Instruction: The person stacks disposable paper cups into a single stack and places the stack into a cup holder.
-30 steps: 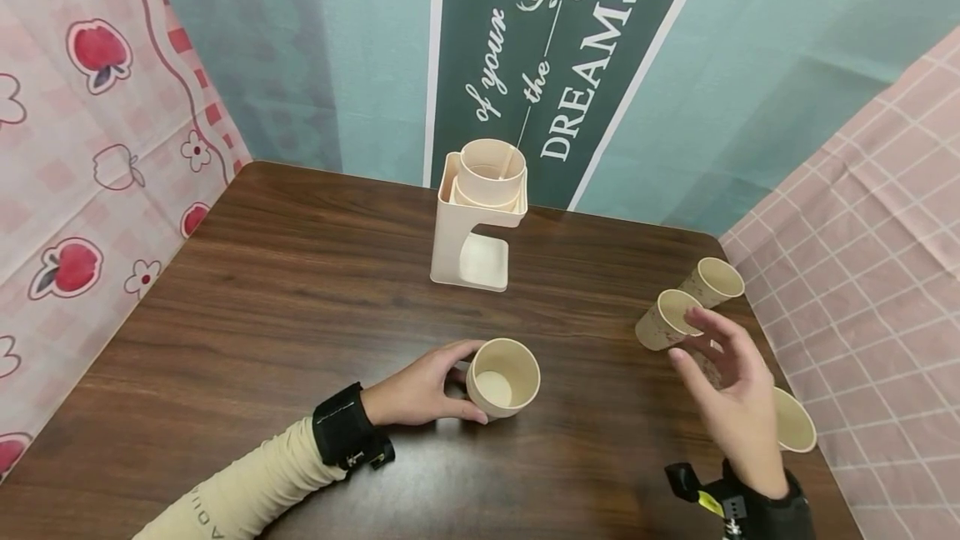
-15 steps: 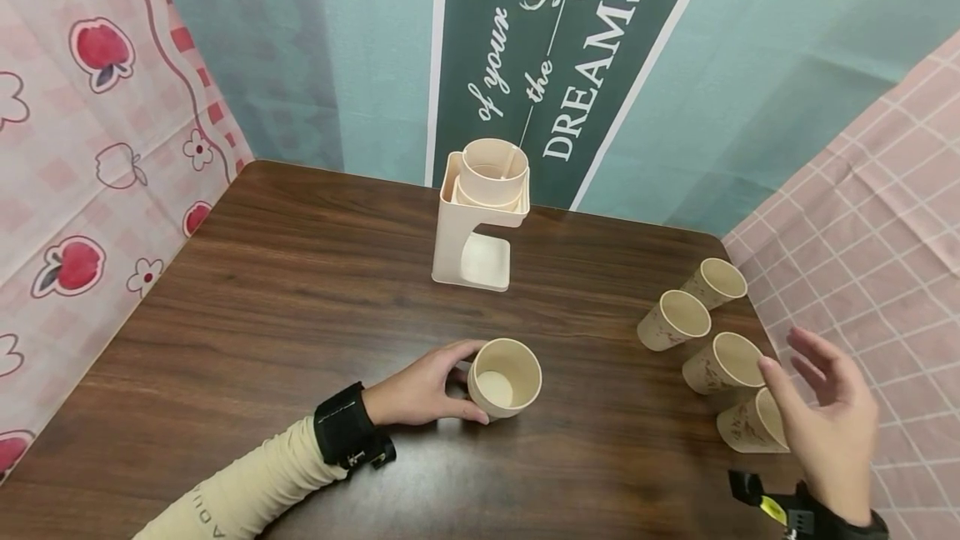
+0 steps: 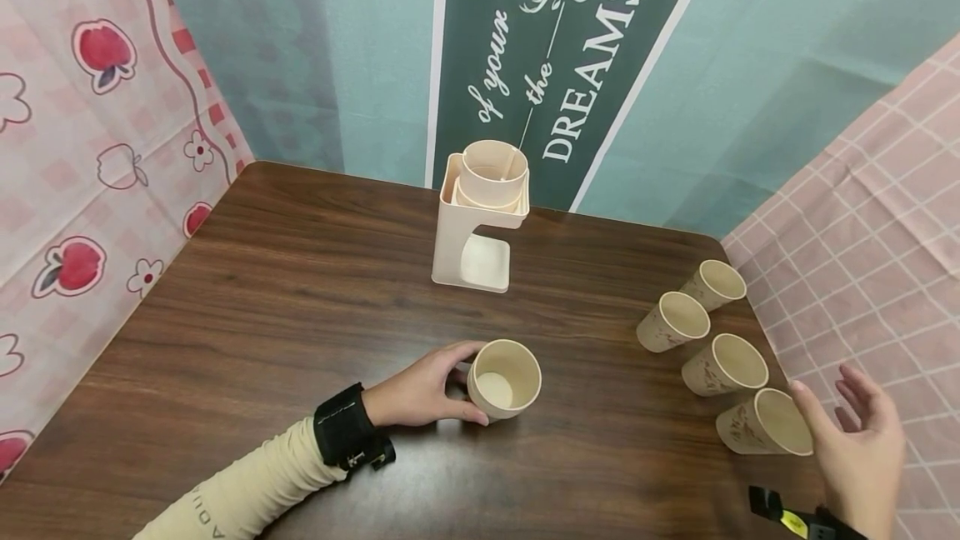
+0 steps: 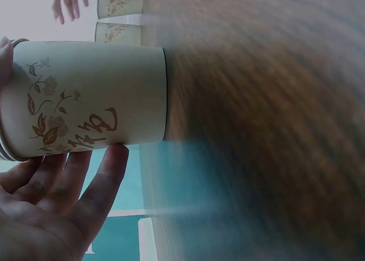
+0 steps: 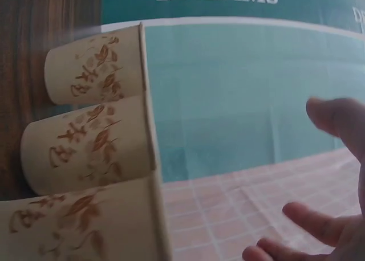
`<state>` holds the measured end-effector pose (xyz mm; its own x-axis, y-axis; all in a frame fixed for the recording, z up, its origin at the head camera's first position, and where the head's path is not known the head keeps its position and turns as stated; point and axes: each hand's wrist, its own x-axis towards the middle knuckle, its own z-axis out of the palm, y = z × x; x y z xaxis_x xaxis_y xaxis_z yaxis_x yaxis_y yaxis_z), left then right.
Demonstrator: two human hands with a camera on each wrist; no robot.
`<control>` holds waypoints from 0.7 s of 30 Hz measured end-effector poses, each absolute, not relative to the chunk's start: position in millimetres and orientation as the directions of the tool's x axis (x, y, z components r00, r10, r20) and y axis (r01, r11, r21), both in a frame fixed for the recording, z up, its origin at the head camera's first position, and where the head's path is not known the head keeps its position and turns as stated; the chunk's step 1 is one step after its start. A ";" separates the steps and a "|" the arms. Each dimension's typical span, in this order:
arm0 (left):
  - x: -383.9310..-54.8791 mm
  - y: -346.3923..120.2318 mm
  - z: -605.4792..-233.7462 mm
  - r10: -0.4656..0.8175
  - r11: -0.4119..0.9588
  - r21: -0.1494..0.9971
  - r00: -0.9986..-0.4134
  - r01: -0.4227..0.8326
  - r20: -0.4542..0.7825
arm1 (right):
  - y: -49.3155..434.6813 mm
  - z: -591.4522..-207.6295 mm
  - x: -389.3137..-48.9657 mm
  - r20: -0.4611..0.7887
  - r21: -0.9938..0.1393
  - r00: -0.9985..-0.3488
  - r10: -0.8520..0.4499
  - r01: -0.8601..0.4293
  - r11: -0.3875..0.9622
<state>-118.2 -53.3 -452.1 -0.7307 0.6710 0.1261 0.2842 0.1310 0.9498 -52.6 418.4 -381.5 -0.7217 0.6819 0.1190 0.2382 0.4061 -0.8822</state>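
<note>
Near the middle of the table my left hand [image 3: 420,390] grips a beige paper cup [image 3: 504,377], upright, with fingers and thumb around its sides. In the left wrist view this cup [image 4: 97,90] shows a brown flower print, and a doubled rim suggests a nested cup. My right hand [image 3: 862,444] is at the right edge, fingers loosely bent, holding nothing. It hovers just right of the nearest cup [image 3: 765,422] in a row of several matching paper cups. Other cups in that row are the second cup [image 3: 725,365], the third cup [image 3: 673,321] and the far cup [image 3: 712,285].
A cream-coloured stand [image 3: 448,244] with a round container [image 3: 491,173] on top is at the back centre of the brown wooden table [image 3: 300,273]. A teal curtain [image 3: 300,65] hangs behind, with pink cloths [image 3: 892,273] at the sides.
From above the row of cups, my right hand has moved right and toward me, uncovering the nearer cups. My left hand and its cup have stayed in place.
</note>
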 end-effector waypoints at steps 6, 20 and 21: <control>-117.9 -53.5 -452.2 0.668 0.132 0.951 -0.734 0.280 0.124 | 428.0 -402.0 -44.5 0.050 -0.829 -0.776 0.629 0.319 0.459; -117.0 -53.9 -452.5 0.662 0.148 0.949 -0.741 0.279 0.115 | 435.7 -431.7 -37.3 -0.008 -0.769 -0.827 0.562 0.364 0.526; -117.1 -53.8 -452.6 0.662 0.153 0.949 -0.741 0.277 0.110 | 436.2 -433.4 -36.7 -0.011 -0.758 -0.829 0.559 0.371 0.536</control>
